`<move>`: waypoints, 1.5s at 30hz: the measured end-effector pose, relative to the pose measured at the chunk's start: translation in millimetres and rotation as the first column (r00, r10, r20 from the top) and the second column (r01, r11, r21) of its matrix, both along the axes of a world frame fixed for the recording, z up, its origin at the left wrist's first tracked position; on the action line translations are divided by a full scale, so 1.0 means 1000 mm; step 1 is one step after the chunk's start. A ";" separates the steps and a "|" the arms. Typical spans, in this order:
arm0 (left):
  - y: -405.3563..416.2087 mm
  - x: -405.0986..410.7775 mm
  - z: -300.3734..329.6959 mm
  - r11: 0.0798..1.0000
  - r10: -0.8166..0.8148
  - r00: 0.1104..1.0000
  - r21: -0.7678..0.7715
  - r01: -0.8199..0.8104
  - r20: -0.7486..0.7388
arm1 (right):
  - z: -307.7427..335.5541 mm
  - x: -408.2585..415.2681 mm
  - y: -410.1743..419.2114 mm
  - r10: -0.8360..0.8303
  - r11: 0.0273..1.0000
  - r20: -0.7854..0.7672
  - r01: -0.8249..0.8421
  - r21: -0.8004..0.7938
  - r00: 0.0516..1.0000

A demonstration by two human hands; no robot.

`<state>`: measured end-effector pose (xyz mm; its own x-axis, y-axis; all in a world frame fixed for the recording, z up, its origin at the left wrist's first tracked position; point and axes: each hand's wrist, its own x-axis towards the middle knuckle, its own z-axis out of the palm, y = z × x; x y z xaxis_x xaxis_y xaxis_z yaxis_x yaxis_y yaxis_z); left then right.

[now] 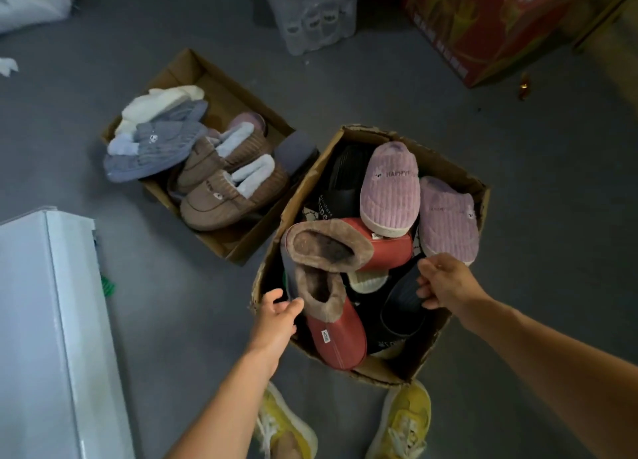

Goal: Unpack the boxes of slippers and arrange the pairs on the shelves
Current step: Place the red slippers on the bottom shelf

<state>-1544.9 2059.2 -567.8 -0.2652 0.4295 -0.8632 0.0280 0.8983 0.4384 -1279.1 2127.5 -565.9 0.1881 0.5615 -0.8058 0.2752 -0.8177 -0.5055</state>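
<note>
A cardboard box [459, 179] on the floor in front of me is piled with slippers: a pink ribbed pair [390, 189], a red fur-lined pair [340, 341] and dark ones [402, 306]. My left hand [276, 315] reaches over the box's near left edge, fingers apart, just touching the fur cuff of the nearer red slipper. My right hand [443, 280] is curled over the top of a dark ribbed slipper at the box's right side. A second box [214, 82] to the left holds grey-blue [155, 151] and brown [228, 189] fleece-lined slippers.
A white shelf unit or cabinet [45, 320] stands at the lower left. A shrink-wrapped pack of bottles [310, 9] and a red carton [483, 23] sit at the back. My yellow shoes [400, 424] are just behind the near box. Grey floor surrounds the boxes.
</note>
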 end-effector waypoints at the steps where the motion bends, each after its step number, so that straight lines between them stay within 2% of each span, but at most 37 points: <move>1: -0.003 0.002 -0.004 1.000 -0.012 1.000 -0.020 0.012 0.014 | -0.005 -0.001 0.005 -0.023 1.000 0.006 0.023 0.004 1.000; 5: -0.006 0.009 -0.018 0.994 -0.087 0.993 -0.062 0.092 0.079 | -0.036 -0.002 0.023 -0.074 0.997 0.041 0.073 0.024 0.996; 8: -0.003 0.012 -0.036 0.986 -0.141 0.987 -0.077 0.147 0.077 | -0.055 -0.005 0.033 -0.008 0.999 0.067 0.005 0.038 0.998; 12: -0.003 0.019 -0.051 0.982 -0.172 0.981 -0.060 0.178 0.091 | -0.064 -0.017 0.042 0.045 0.999 0.037 -0.045 0.006 0.998; 15: -0.004 0.021 -0.055 0.981 -0.182 0.981 -0.063 0.186 0.061 | -0.065 -0.023 0.042 -0.006 0.999 -0.032 0.005 -0.037 0.999; 23: -0.008 0.019 -0.053 1.000 0.011 0.990 -0.028 -0.007 0.143 | -0.047 -0.021 0.028 -0.074 0.985 -0.073 0.061 -0.164 0.995; 27: -0.010 0.014 -0.036 0.967 0.255 0.943 -0.067 -0.246 0.213 | -0.033 -0.030 0.011 -0.173 0.964 -0.175 0.130 -0.234 0.969; 31: -0.024 0.005 -0.015 0.928 0.359 0.887 -0.011 -0.372 0.291 | -0.018 -0.052 -0.017 -0.365 0.923 -0.374 0.278 -0.267 0.852; 34: -0.036 -0.010 0.003 0.850 0.472 0.799 0.048 -0.525 0.374 | -0.001 -0.077 -0.034 -0.425 0.903 -0.503 0.313 -0.295 0.753; 36: -0.039 -0.024 0.013 0.805 0.495 0.750 0.094 -0.586 0.438 | 0.012 -0.095 -0.041 -0.463 0.886 -0.540 0.349 -0.305 0.703; 40: -0.043 -0.054 0.034 0.762 0.504 0.742 0.176 -0.623 0.443 | 0.034 -0.133 -0.049 -0.468 0.884 -0.581 0.354 -0.306 0.666; 45: -0.050 -0.108 0.054 0.732 0.543 0.719 0.176 -0.658 0.433 | 0.056 -0.187 -0.044 -0.387 0.922 -0.574 0.288 -0.259 0.721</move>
